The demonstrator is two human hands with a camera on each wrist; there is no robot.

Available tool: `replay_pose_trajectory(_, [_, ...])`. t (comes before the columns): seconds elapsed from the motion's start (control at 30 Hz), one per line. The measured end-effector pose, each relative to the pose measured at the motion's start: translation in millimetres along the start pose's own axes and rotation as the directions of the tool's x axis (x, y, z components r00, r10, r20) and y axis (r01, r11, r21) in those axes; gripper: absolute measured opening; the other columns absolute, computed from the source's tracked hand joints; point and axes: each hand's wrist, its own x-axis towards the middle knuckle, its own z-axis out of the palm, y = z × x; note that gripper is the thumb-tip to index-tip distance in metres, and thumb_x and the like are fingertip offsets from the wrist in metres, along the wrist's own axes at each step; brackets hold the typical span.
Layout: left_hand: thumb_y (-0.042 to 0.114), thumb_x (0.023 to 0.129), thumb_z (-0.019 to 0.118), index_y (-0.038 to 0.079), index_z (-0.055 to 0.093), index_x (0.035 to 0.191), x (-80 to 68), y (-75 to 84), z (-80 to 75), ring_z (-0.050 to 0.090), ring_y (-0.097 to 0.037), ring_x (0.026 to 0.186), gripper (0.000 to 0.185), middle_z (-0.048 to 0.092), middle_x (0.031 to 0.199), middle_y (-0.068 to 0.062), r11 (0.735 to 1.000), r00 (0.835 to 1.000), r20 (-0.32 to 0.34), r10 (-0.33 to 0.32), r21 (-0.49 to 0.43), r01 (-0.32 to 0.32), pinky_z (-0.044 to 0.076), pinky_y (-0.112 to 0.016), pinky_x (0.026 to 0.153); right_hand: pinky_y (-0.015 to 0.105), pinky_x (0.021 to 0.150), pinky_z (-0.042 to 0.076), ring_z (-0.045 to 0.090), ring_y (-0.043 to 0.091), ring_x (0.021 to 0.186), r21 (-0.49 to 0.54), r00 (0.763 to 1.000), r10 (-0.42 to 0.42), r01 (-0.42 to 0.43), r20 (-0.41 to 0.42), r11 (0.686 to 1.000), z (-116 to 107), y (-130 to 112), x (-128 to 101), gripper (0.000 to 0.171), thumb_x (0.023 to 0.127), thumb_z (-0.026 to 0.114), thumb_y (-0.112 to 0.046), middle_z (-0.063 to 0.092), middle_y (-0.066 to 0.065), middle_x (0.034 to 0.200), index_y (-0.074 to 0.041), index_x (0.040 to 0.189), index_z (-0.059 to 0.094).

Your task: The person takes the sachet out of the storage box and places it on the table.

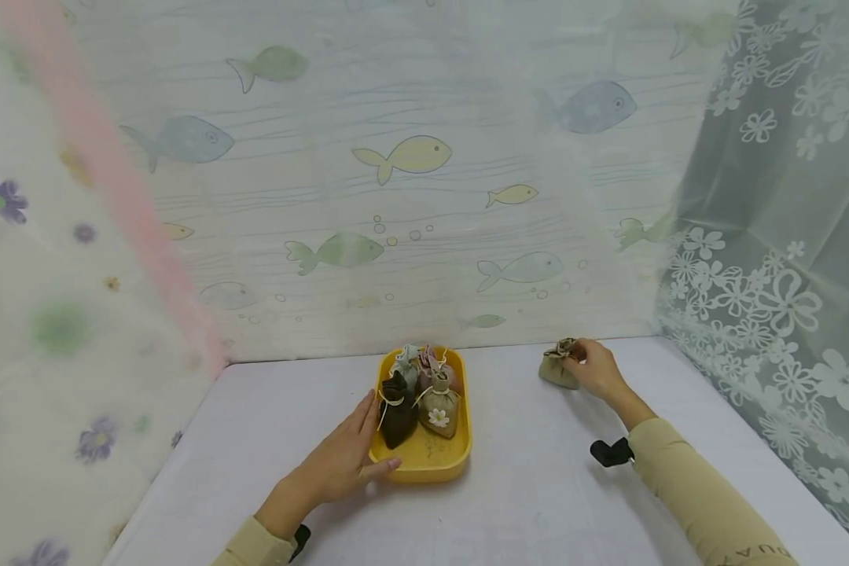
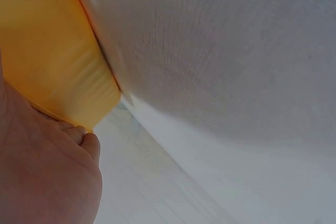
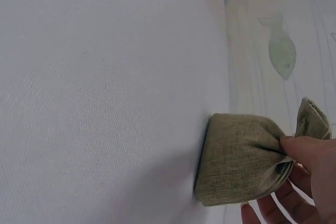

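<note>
The right hand [image 1: 596, 368] pinches the neck of an olive pouch [image 1: 557, 368] resting on the white table [image 1: 538, 503], well apart from the yellow tray [image 1: 424, 464]. The left hand [image 1: 343, 460] lies flat-fingered against the tray's side; four pouches [image 1: 424, 393] sit beyond its fingertips, so one remains outside.

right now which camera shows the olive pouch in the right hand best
The right wrist view: the olive pouch fills the frame, its weave and gathered neck are clear, and the right hand pinches that neck. The head view shows it small on the table, partly covered by the hand. The left wrist view does not show it.
</note>
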Motion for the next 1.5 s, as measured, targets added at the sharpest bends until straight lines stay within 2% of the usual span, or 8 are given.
replay_pose_trajectory(0.5, [0.064,0.098,0.054,-0.001,0.005,0.163,-1.1,-1.6,-1.8,0.014,-0.034,0.156,0.105,0.003,0.170,-0.021,1.000,1.000,-0.003,-0.009,-0.004,0.009,0.023,-0.052,0.124,0.052,0.085,0.054,0.063,0.042,0.104,0.000,1.000,-0.015,0.015,-0.021,1.000,-3.2,1.2,-1.4,0.031,0.097,0.070,-0.014,0.066,0.028,0.115,0.010,0.117,0.065])
replay_pose_trajectory(0.9, [0.062,0.099,0.056,-0.004,0.009,0.162,-2.1,3.1,-5.5,0.016,-0.037,0.155,0.103,0.006,0.170,-0.023,1.000,1.000,-0.007,-0.008,-0.008,0.008,0.024,-0.053,0.123,0.056,0.090,0.052,0.060,0.045,0.109,-0.017,1.000,0.010,-0.010,0.007,1.000,-13.7,2.0,-10.1,0.034,0.099,0.068,-0.017,0.061,0.030,0.122,0.010,0.120,0.063])
replay_pose_trajectory(1.27, [0.060,0.099,0.057,-0.005,0.010,0.162,-2.4,2.1,-5.8,0.016,-0.039,0.155,0.102,0.006,0.169,-0.024,1.000,1.000,-0.018,0.003,-0.014,-0.003,0.024,-0.054,0.123,0.057,0.089,0.052,0.061,0.045,0.107,-0.037,0.999,-0.039,0.040,0.011,0.999,-18.7,-0.8,-23.9,0.032,0.099,0.068,-0.015,0.063,0.027,0.117,0.010,0.119,0.063])
replay_pose_trajectory(1.5, [0.066,0.098,0.053,-0.001,0.006,0.163,-1.1,-1.4,1.8,0.014,-0.035,0.156,0.104,0.002,0.171,-0.019,1.000,1.000,-0.004,-0.011,-0.014,0.011,0.023,-0.052,0.124,0.056,0.088,0.054,0.063,0.043,0.103,-0.023,0.994,-0.107,0.107,0.011,0.994,-17.1,-5.2,-34.7,0.028,0.097,0.069,-0.010,0.065,0.026,0.113,0.010,0.117,0.064])
